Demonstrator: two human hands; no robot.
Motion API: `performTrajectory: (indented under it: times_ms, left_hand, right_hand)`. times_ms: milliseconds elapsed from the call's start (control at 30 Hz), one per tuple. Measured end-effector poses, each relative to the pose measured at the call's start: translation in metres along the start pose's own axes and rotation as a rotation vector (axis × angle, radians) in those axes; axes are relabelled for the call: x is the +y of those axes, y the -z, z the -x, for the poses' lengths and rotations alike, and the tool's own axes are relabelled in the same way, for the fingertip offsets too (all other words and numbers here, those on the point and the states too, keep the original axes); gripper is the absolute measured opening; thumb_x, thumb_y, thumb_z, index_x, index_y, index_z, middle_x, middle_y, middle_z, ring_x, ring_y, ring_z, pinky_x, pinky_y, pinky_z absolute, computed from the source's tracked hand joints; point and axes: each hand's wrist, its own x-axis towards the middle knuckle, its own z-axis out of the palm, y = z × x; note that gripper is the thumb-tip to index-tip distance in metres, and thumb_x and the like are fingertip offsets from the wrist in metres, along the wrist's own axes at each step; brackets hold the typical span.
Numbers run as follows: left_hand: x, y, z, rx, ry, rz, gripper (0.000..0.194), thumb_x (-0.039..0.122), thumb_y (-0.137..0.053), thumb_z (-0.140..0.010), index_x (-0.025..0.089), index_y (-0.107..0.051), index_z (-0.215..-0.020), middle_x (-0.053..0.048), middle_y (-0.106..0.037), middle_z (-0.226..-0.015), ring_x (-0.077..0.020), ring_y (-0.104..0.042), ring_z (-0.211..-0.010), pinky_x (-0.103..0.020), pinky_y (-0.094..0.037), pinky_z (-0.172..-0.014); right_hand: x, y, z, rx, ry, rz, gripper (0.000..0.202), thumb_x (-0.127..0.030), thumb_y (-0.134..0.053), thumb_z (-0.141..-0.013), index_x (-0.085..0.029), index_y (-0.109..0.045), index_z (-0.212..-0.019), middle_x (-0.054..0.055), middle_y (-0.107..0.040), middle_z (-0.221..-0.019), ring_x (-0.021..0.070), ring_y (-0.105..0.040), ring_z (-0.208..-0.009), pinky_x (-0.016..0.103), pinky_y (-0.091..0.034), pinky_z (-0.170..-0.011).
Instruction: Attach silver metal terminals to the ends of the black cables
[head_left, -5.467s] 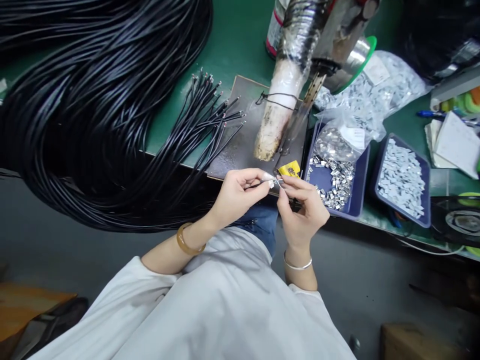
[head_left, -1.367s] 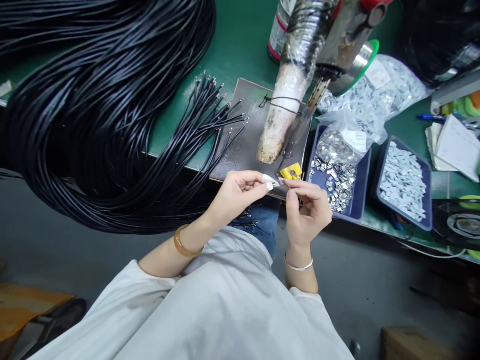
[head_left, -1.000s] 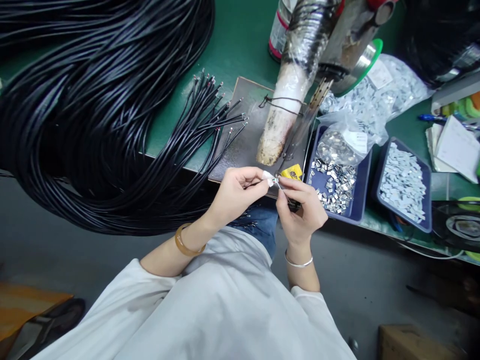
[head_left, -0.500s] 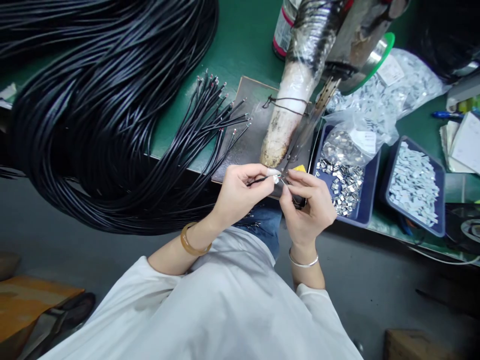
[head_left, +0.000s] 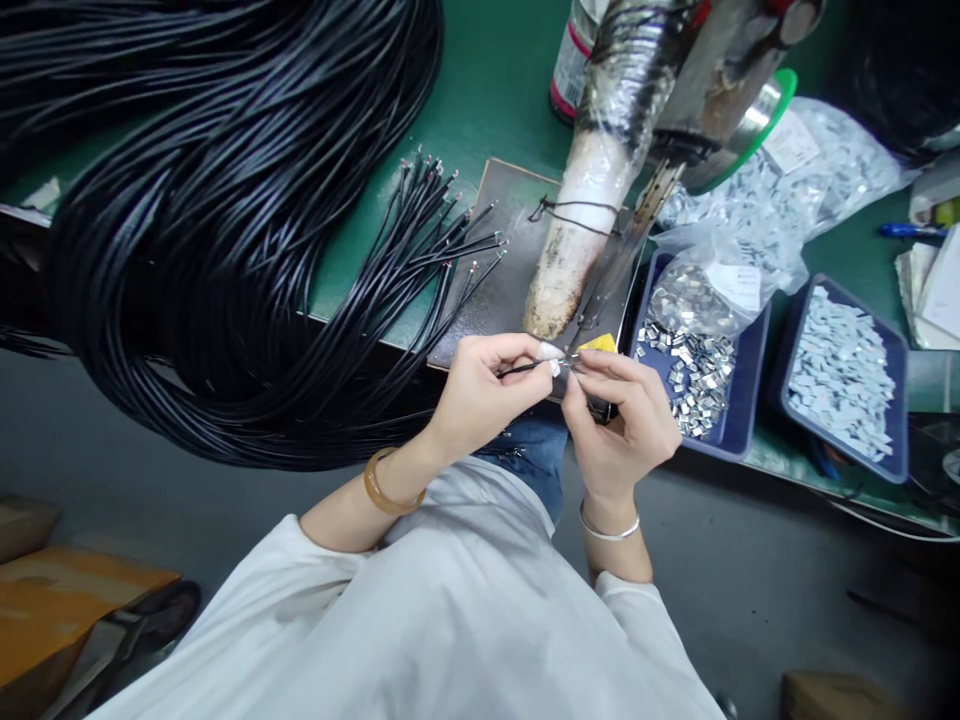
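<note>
My left hand (head_left: 487,385) pinches a thin black cable (head_left: 519,369) between thumb and forefinger; white wrapping covers both fingertips. At the cable's end, small bright parts show between the two hands, too tiny to name. My right hand (head_left: 628,408) meets them from the other side, its thumb and fingertips closed on a small piece or wire tip I cannot make out. Both hands are just below a tapered, film-wrapped nozzle (head_left: 574,240) tied with dark wire. A yellow patch (head_left: 598,345) shows behind my right fingertips.
Left lies a large bundle of black cables (head_left: 225,220), stripped ends pointing right over a dark board (head_left: 504,205). Right are a blue tray (head_left: 752,395) of metal shells and another tray (head_left: 898,385) of pale pieces. Behind them are plastic bags (head_left: 847,170) and a green-rimmed spool (head_left: 772,125).
The whole view has shifted slightly, so the bench appears a little farther right and lower. Both hands keep their hold at the cable end, with only slight finger movement.
</note>
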Motion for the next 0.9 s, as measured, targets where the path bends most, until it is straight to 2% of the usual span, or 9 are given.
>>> performTrajectory:
  times_ms: [233,500,767,900]
  left_hand:
    - [-0.0037,-0.0004,-0.0012,-0.023,0.062,0.039,0.011,0.021,-0.068,-0.072,0.011,-0.070,-0.067,0.003,-0.052,-0.053,-0.0052,-0.042,-0.050,-0.018,-0.034,-0.048]
    - [-0.0047,-0.0005,0.0026,-0.023,0.001,0.004,0.011,0.022,-0.067,-0.076,0.013,-0.072,-0.075,0.004,-0.047,-0.055,-0.0059,-0.039,-0.052,-0.018,-0.030,-0.048]
    - [-0.0067,0.0023,0.0037,-0.122,0.074,0.048,0.008,0.019,-0.066,-0.076,0.012,-0.069,-0.073,0.003,-0.052,-0.058,-0.0050,-0.040,-0.052,-0.019,-0.032,-0.050]
    - [-0.0032,0.0037,0.0052,-0.129,0.113,0.067,0.006,0.018,-0.069,-0.073,0.013,-0.067,-0.075,0.006,-0.046,-0.055,-0.0046,-0.036,-0.050,-0.018,-0.029,-0.048]
  right_hand:
    - [0.0028,-0.0012,0.0036,-0.003,-0.017,0.001,0.019,-0.005,-0.070,-0.081,-0.021,-0.065,-0.090,0.002,-0.076,-0.098,0.0148,-0.073,-0.089,0.032,-0.063,-0.080]
    - [-0.0016,0.0002,0.0016,0.013,0.013,0.059,0.022,-0.004,-0.073,-0.079,-0.022,-0.068,-0.093,0.002,-0.076,-0.100,0.0146,-0.073,-0.090,0.031,-0.063,-0.081]
    - [0.0002,0.0037,0.0098,-0.015,0.085,0.118,0.021,-0.007,-0.072,-0.080,-0.022,-0.064,-0.093,0.003,-0.078,-0.100,0.0154,-0.076,-0.089,0.029,-0.062,-0.081]
    - [-0.0009,0.0039,0.0096,0.010,0.117,0.157,0.023,-0.008,-0.073,-0.082,-0.023,-0.065,-0.096,0.002,-0.079,-0.100,0.0150,-0.076,-0.089,0.028,-0.063,-0.081]
